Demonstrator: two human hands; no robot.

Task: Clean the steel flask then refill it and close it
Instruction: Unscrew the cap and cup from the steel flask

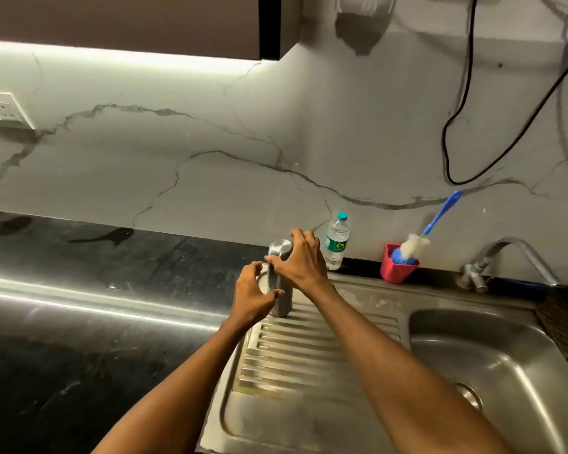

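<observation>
The steel flask (278, 276) stands upright with its cap on, at the far left corner of the sink's ribbed drainboard (309, 352). My left hand (254, 296) curls round the flask's lower body, thumb across its front. My right hand (297, 260) reaches over the top, with its thumb on the left side below the cap and its fingers arched behind the cap. A clear plastic water bottle (336, 242) with a green cap and label stands just right of the flask, against the wall.
A red cup (396, 265) holds a blue-handled bottle brush (440, 214) and a blue scrubber. The tap (509, 253) curves over the steel sink basin (492, 352) on the right. Black counter (79, 322) lies to the left. A black cable (466, 103) hangs on the marble wall.
</observation>
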